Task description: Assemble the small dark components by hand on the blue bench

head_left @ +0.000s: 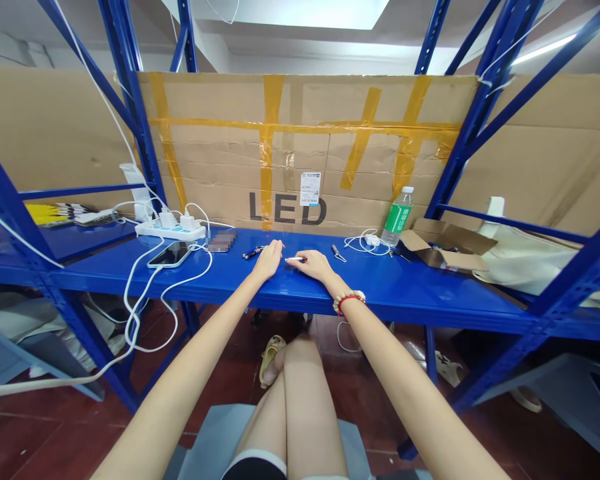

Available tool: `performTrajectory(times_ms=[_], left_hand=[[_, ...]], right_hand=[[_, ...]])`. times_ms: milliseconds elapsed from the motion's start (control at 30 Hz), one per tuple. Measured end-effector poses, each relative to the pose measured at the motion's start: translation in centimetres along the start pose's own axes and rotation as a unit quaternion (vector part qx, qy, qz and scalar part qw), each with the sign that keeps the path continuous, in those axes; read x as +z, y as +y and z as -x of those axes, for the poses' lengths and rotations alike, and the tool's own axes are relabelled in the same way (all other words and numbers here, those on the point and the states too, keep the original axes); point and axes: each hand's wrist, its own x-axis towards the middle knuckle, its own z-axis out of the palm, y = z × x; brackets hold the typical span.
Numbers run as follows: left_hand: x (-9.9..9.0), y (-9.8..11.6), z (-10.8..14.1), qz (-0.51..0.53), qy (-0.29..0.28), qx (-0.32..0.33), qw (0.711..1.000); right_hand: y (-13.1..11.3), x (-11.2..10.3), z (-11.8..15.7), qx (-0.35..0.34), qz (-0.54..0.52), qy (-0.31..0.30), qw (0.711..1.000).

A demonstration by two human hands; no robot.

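On the blue shelf top [370, 287], my right hand [314, 265] is closed on a small white and dark pen-like object [295, 259], which points left. My left hand [269, 260] rests on the surface just left of it, fingers together and pointing forward; whatever may be under the fingers is hidden. Touching or close to the left hand's outer side lies a small dark item with metal parts [253, 253]. Another small dark item with a metal clip [338, 253] lies to the right of my right hand.
A phone [171, 255] and a white power strip [173, 231] with looping cables occupy the left. At right are a coiled white cable [367, 241], a green-labelled bottle [398, 219] and an open carton [446, 244]. Taped cardboard [220, 160] stands behind.
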Motion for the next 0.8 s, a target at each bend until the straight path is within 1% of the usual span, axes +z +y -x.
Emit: performTrajectory(times_ms=[200,467,800], left_hand=[[-0.01,-0.06,0.02,0.002,0.000,0.005,1.000],[0.06,-0.28,-0.08,0.004,-0.001,0.008,1.000],[0.07,-0.29,-0.10,0.007,0.002,0.014,1.000]], right_hand=[[0.08,0.03,-0.09,-0.003,0.002,0.005,1.000],[0.16,0.13,-0.22,0.012,-0.003,0.014,1.000],[0.46,0.37,-0.25,0.000,-0.010,0.013,1.000]])
